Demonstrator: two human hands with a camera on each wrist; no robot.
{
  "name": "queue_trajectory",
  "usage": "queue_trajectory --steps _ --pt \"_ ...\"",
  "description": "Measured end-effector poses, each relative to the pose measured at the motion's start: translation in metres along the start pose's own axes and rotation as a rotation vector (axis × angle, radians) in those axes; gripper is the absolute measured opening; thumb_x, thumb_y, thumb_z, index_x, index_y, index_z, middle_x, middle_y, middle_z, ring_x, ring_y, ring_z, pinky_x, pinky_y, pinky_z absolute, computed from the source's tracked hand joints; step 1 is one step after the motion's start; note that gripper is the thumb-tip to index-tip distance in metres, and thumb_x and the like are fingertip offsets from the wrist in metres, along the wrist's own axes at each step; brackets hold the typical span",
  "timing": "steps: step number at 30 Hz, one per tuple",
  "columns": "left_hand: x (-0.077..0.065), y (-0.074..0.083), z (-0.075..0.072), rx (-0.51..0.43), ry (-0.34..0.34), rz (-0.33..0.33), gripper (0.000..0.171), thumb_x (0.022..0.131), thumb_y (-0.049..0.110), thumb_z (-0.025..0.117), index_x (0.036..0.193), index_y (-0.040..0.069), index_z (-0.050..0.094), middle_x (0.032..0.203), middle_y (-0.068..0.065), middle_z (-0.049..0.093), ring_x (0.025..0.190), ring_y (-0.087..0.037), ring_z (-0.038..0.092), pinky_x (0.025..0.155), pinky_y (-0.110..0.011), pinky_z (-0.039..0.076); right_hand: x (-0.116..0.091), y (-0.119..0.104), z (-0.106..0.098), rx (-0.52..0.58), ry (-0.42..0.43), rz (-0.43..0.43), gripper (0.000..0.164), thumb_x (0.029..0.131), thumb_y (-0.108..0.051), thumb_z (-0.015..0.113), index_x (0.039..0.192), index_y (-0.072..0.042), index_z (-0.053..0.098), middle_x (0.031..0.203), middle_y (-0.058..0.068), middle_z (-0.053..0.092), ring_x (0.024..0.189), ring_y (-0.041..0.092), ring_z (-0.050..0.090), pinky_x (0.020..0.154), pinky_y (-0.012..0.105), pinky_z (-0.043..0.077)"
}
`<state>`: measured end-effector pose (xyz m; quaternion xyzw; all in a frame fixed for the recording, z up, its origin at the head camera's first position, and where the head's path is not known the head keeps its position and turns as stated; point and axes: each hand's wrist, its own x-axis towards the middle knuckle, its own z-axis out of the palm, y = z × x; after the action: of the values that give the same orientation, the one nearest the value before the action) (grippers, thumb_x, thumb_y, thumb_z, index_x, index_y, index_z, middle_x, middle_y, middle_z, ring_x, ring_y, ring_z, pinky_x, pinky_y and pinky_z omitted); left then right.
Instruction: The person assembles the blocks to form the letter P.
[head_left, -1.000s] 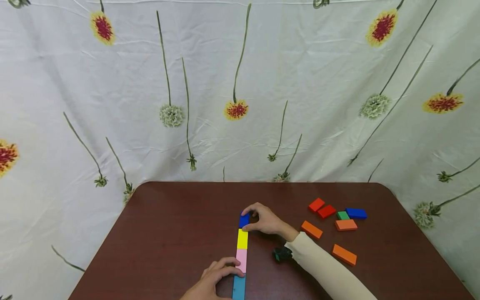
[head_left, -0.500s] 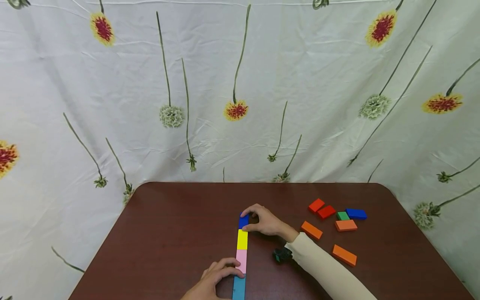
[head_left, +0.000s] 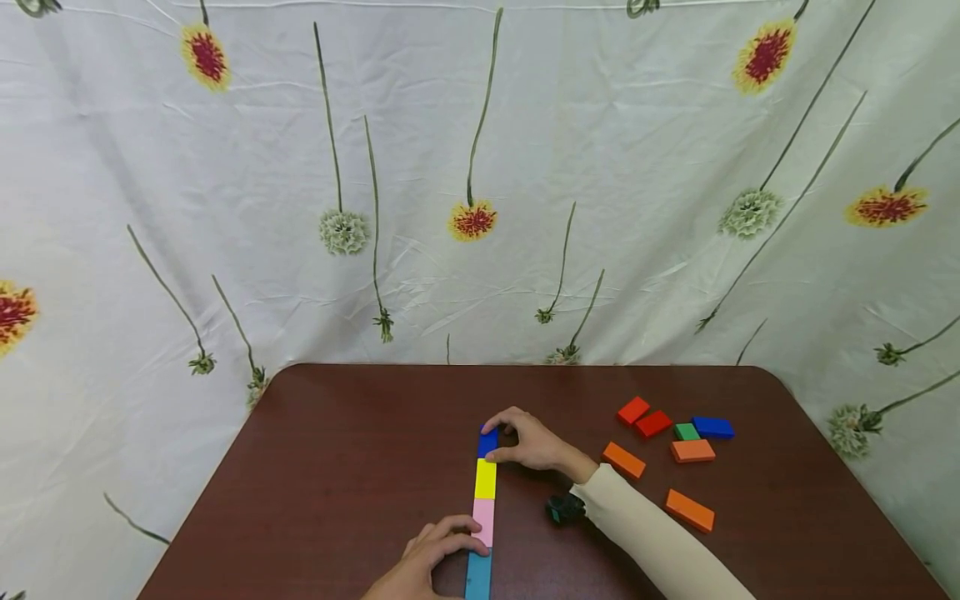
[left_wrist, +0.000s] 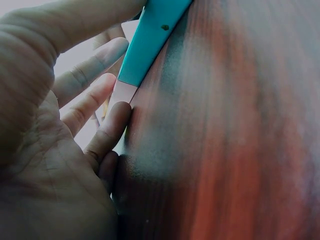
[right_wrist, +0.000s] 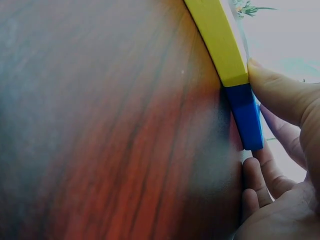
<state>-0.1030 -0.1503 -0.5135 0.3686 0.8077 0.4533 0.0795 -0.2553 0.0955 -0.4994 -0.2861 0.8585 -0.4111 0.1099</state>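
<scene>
The teal block (head_left: 477,575), nearer than the yellow block (head_left: 485,479), is cut off by the lower edge of the head view, as is the left thumb. Fingers partly cover the blue block (head_left: 487,444) on the yellow block's far side, and the pink block (head_left: 483,512) on its near side. These four lie flat in one line, end to end.

The right hand (head_left: 531,442), to the right of the yellow block and past it, curls thumb and forefinger to pinch the blue block; the thumb sits at the blue-yellow seam and may touch both. The left hand (head_left: 426,558), nearer and left of the yellow block, is loosely spread, its fingertips on the pink block and at the pink-teal seam.

The table (head_left: 337,467) stretches left of the yellow block to its slanting edge, and beyond it to a far edge by the flowered cloth (head_left: 420,167). To its right, the sleeve (head_left: 652,533) and a dark wrist device (head_left: 564,509) take up room; farther right lie two red blocks (head_left: 654,423), three orange blocks (head_left: 624,460), a green block (head_left: 686,432) and a second blue (head_left: 712,427).
</scene>
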Motion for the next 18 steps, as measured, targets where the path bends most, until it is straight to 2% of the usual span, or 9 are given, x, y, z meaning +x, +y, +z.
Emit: queue_trajectory --steps 10,18 --pt "0.001 0.000 0.000 -0.001 0.001 -0.011 0.053 0.078 0.031 0.086 0.125 0.027 0.063 0.137 -0.002 0.051 0.110 -0.003 0.037 0.080 -0.037 0.031 -0.002 0.000 -0.006 0.012 0.008 0.016 0.035 0.090 -0.026 0.076 0.121 -0.013 0.066 0.122 0.010 0.056 0.106 0.025 0.053 0.093 0.041 0.047" --pt "0.002 0.002 0.000 -0.001 -0.003 -0.027 0.052 0.078 0.031 0.086 0.124 0.027 0.064 0.136 -0.001 0.051 0.111 -0.003 0.036 0.081 -0.039 0.030 -0.014 0.003 -0.035 0.012 0.061 0.004 0.039 0.091 -0.026 0.075 0.123 -0.008 0.063 0.129 0.011 0.059 0.109 0.029 0.055 0.096 0.047 0.046"
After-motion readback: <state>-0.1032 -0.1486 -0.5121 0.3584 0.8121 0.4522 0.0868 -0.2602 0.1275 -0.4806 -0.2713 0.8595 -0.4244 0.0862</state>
